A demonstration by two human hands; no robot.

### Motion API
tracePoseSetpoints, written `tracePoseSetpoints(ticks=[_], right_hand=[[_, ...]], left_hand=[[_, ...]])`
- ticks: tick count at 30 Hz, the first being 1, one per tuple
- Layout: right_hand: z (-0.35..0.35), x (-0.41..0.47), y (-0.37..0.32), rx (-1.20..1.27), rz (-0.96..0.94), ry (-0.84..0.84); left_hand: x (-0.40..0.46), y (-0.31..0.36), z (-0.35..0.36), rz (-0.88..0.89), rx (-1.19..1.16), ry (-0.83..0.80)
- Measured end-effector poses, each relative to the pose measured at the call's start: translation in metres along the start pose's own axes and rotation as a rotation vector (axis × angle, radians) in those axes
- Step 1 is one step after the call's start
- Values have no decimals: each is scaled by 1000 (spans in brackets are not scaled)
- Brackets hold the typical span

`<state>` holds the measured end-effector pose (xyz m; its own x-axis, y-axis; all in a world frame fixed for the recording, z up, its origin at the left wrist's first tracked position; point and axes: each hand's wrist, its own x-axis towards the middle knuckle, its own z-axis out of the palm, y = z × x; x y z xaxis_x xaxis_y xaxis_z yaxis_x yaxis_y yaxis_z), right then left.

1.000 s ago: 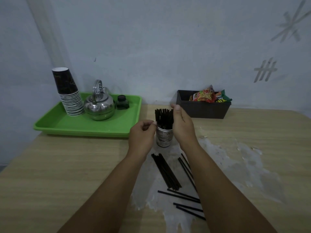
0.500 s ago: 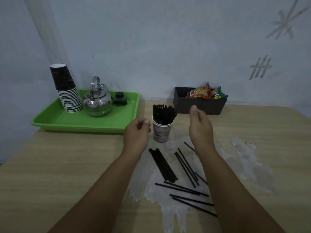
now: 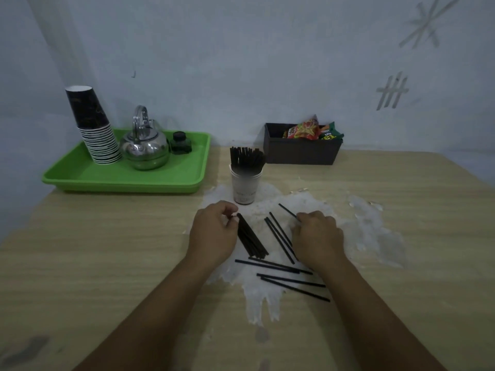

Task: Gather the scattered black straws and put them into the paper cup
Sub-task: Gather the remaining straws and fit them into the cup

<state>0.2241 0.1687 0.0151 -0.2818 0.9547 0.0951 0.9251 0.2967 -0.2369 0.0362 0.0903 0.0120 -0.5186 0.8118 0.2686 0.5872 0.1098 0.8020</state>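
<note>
Pale blue wall stands behind the wooden bench point(image 3: 80, 263), which has a big white worn patch in the middle. At the back left sits a green tray point(image 3: 128, 180) with a stack of cups point(image 3: 93, 129) and a kettle point(image 3: 144, 148); at the back right is a dark box point(image 3: 300, 153) with snack packets.

On the white patch stands the paper cup point(image 3: 245, 186), upright and already holding a bunch of straws that stick out above its rim. I think such a light cup can tip if I push the straws in from the side, so it is better to drop them in from above.

The loose straws point(image 3: 278, 269) lie flat on the bench just before the cup, some in a tight bundle, some crossing each other. They look thin, stiff and very light, and smooth, so I judge they will roll or slip when taken one by one. Best is to pinch them near one end or gather several together in the middle.

My left hand point(image 3: 214, 234) is beside the bundle point(image 3: 251, 239), its fingers curled and touching the far end; whether they really pinch it I cannot tell. My right hand point(image 3: 316, 234) lies over the straws on the right, fingers curled down on one straw point(image 3: 288, 210); if it is already gripped I cannot say.
</note>
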Motion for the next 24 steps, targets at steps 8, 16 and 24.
tracePoseSetpoints(ticks=[8, 16, 24], right_hand=[[9, -19, -23, 8, -93, -16], [10, -29, -52, -42, -178, -47], [9, -23, -76, 50, -219, -71]], left_hand=[[-9, -9, -4, 98, 146, 54], [-8, -18, -11, -5, -34, 112], [-6, -23, -14, -121, -240, 180]])
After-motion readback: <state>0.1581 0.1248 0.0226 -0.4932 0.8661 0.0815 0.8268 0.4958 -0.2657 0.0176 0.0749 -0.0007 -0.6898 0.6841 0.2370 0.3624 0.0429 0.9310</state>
